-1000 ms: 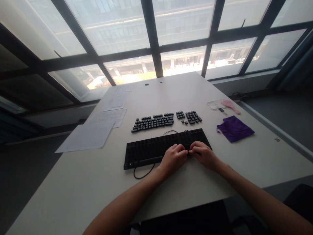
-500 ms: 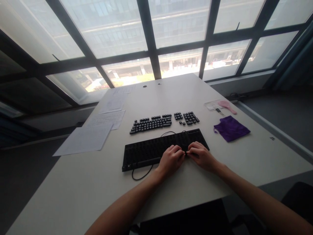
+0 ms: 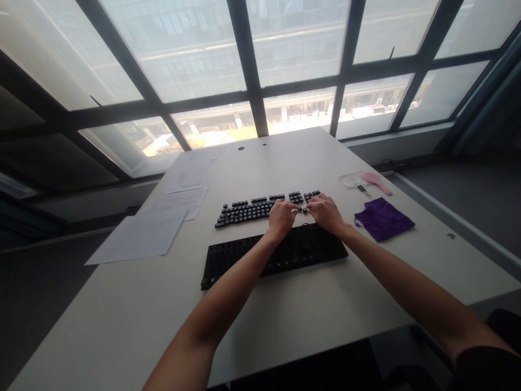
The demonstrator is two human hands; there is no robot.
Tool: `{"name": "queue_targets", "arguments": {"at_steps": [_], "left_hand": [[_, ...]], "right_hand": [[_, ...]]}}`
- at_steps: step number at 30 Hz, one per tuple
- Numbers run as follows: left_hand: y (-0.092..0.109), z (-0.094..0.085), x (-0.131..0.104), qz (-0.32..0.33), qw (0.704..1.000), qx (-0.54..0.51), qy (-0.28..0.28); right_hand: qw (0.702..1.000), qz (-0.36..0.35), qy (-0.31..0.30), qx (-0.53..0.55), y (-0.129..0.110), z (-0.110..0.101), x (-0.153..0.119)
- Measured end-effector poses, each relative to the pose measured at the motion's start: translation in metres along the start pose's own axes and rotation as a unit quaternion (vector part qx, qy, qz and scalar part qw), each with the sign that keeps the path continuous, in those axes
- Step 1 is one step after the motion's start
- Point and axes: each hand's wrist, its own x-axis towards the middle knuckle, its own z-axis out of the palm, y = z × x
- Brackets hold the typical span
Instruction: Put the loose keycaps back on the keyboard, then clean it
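My left hand [image 3: 282,218] reaches over the far side of the black keyboard [image 3: 305,251], fingers curled and tips pinched at a small loose black keycap [image 3: 300,208]. Close beside it, my right hand [image 3: 324,212] has its thumb and fingertips closed at another loose keycap [image 3: 305,210]. Beyond the keyboard, removed keycaps [image 3: 248,212] stand in rows on the white table. A smaller keycap block [image 3: 296,197] lies just past my fingers. My right hand partly hides the number-pad keycaps [image 3: 312,193]. My left forearm covers part of the keyboard.
Paper sheets [image 3: 138,236] lie along the left side of the white table [image 3: 285,326]. To the right are a purple cloth pouch [image 3: 382,218], a pink hairbrush [image 3: 376,182] and a small dark tool [image 3: 363,190]. Windows line the far end.
Both hands have moved forward, from the keyboard's near right part to the loose keycaps beyond it. The view has tilted slightly, and the keyboard's near edge is uncovered on the right.
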Motion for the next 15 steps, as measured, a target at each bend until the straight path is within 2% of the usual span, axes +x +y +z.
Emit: {"name": "queue_targets", "arguments": {"at_steps": [4,9,12,15], "left_hand": [[-0.002,0.019,0.023,-0.025,0.999,0.03,-0.037],[-0.001,0.032,0.031,-0.014,0.999,0.025,-0.039],[0.0,0.032,0.032,-0.014,0.999,0.021,-0.035],[0.0,0.023,0.023,-0.026,1.0,0.001,-0.018]], "right_hand": [[0.997,-0.019,-0.053,-0.047,0.002,0.009,0.02],[0.994,-0.032,-0.088,-0.053,0.001,0.013,0.027],[0.995,-0.031,-0.084,-0.046,0.002,0.015,0.029],[0.998,-0.027,-0.055,-0.014,0.0,0.01,0.022]]}}
